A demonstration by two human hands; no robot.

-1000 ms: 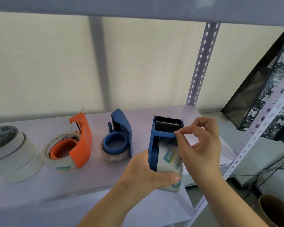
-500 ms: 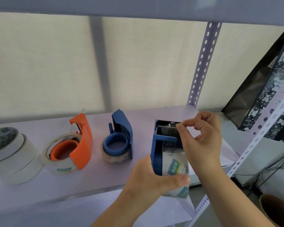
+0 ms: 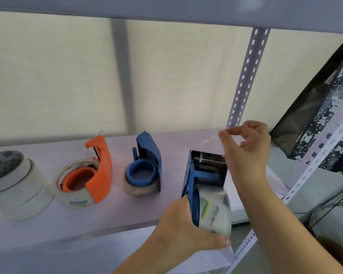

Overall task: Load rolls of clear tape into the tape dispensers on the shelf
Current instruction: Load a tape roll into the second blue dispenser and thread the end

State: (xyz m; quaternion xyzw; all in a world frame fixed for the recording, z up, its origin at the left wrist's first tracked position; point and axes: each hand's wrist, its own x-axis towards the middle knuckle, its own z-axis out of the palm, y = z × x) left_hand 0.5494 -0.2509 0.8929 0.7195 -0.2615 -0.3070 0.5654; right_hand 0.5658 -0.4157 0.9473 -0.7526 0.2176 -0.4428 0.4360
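on the pale lilac metal shelf point(image 3: 48, 224), our left hand point(image 3: 178, 232) fingers clamp the blue plastic tape dispenser point(image 3: 204, 175) with its clear tape roll point(image 3: 216, 210); our right hand point(image 3: 246, 147) fingers pinch the clear tape end point(image 3: 212, 143) above the serrated blade point(image 3: 207, 154). threading step, we judge; next, press it onto the blade.

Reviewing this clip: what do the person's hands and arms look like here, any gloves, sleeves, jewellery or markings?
Both are bare: the left hand and right hand wear no gloves, and no rings, watch or bracelet show. Both forearms are uncovered as far as the frame's bottom edge, with no sleeve in view. Fingernails look short and unpainted. No markings are visible.
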